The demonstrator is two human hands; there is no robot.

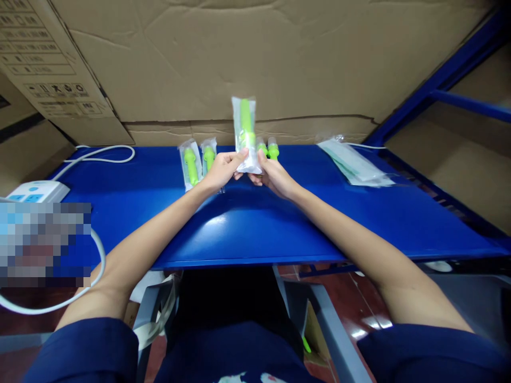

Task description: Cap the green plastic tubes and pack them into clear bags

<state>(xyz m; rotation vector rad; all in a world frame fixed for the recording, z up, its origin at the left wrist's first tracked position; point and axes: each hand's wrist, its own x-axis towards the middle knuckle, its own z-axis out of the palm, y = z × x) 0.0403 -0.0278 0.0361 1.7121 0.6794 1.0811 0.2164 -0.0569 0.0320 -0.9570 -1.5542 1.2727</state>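
Note:
Between both hands I hold up a clear plastic bag [244, 125] with a bright green stick-shaped item inside; its exact kind I cannot make out. My left hand [225, 169] pinches the bag's lower left corner. At the lower right corner, my right hand [275, 173] grips it with thumb and fingers. Left of the hands lie two more bagged green items, one farther left [190, 165] and one partly behind my left hand [208, 155]. Just beyond my right hand stand two green pieces with clear caps [273, 148], partly hidden.
On the blue table [239, 234], a stack of flat plastic bags [355, 162] lies to the right. A white power strip [38, 192] with a looping cable sits at the left. Cardboard [279, 58] walls off the back, and a blue metal frame [431, 88] rises at the right.

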